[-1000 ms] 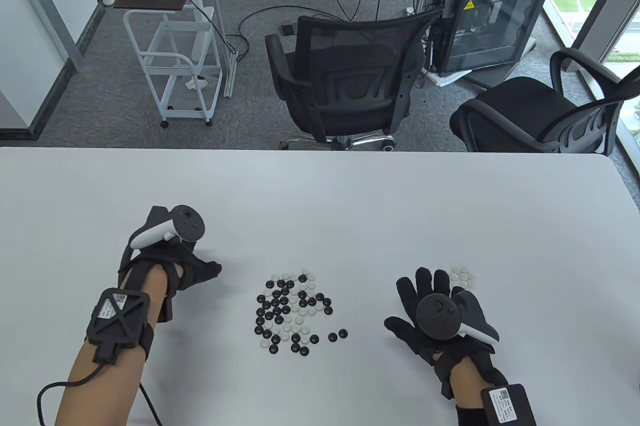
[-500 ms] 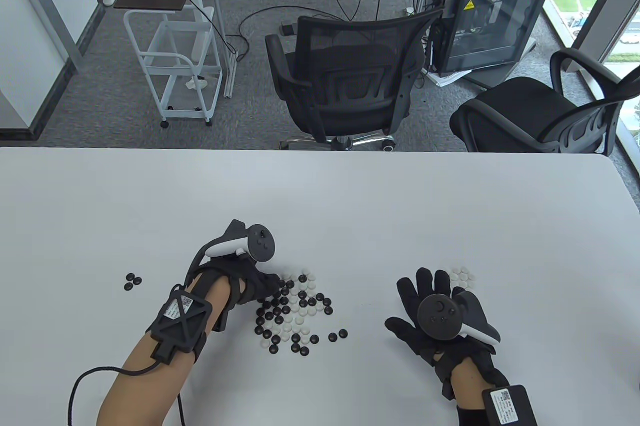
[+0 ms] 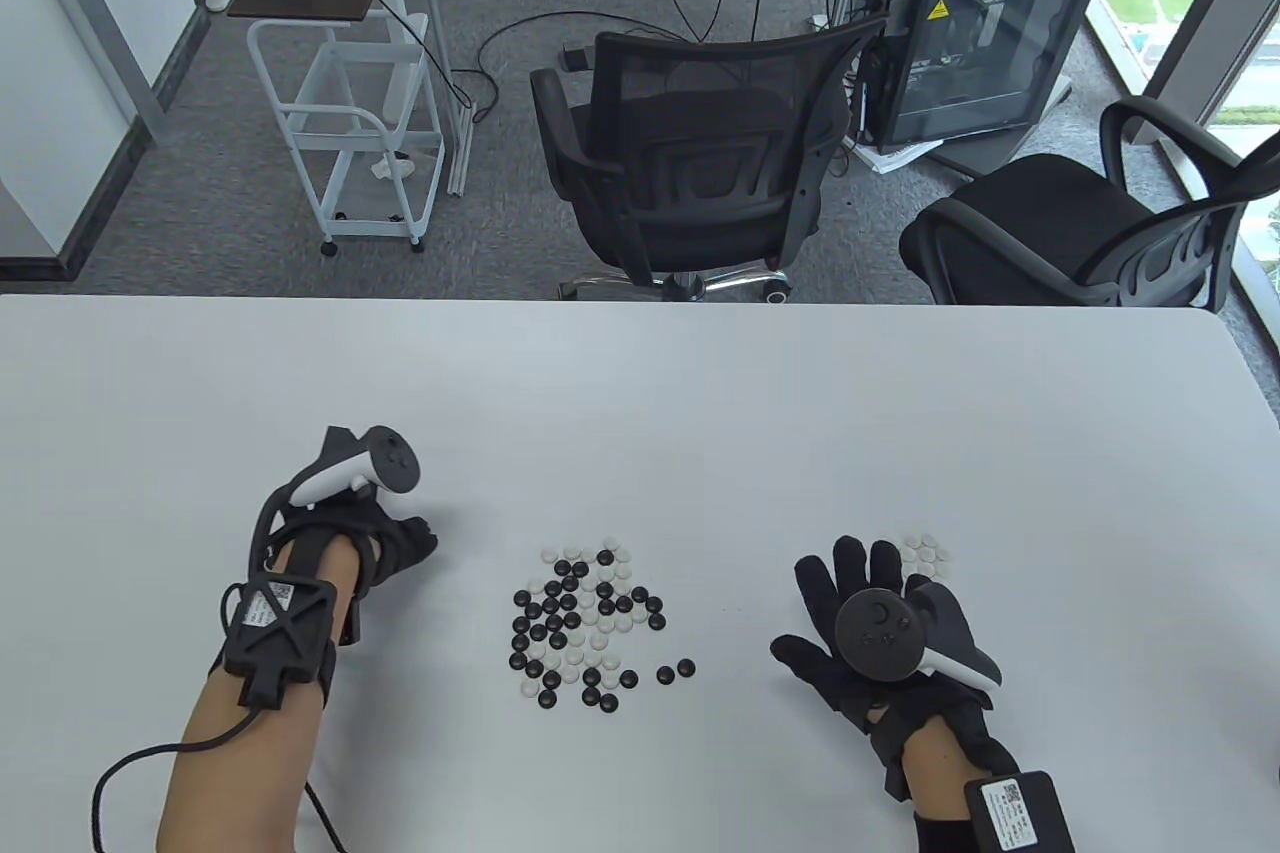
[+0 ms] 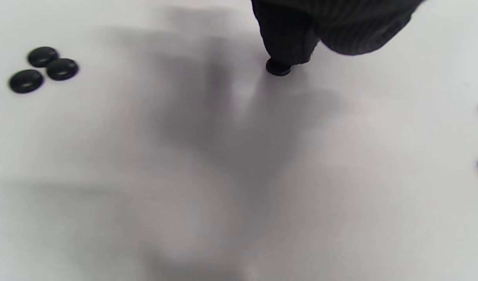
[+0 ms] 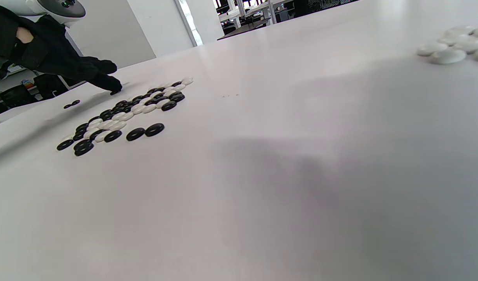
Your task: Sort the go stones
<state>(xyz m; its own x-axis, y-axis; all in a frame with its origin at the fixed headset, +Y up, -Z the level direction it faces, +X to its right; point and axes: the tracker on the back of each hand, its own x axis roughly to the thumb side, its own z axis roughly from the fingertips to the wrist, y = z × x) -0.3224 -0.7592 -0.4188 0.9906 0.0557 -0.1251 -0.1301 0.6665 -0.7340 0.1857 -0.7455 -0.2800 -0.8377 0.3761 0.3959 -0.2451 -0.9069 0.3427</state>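
A mixed pile of black and white Go stones [image 3: 585, 623] lies at the table's middle front, with two stray black ones [image 3: 675, 671] at its right. My left hand [image 3: 415, 538] is left of the pile, fingertips [image 4: 287, 47] pinching a single black stone [image 4: 278, 68] right at the table surface. Three sorted black stones [image 4: 44, 68] lie further left; my forearm hides them in the table view. My right hand [image 3: 850, 593] rests flat and open on the table, holding nothing. A small group of white stones [image 3: 925, 553] sits just beyond its fingers.
The white table [image 3: 640, 393] stretches wide behind the stones. Two black office chairs [image 3: 690, 153] stand past its far edge. A cable [image 3: 130, 763] trails from my left wrist to the front edge.
My left hand reached right into the pile's upper left, then drew back left with a black stone. The right hand has stayed still.
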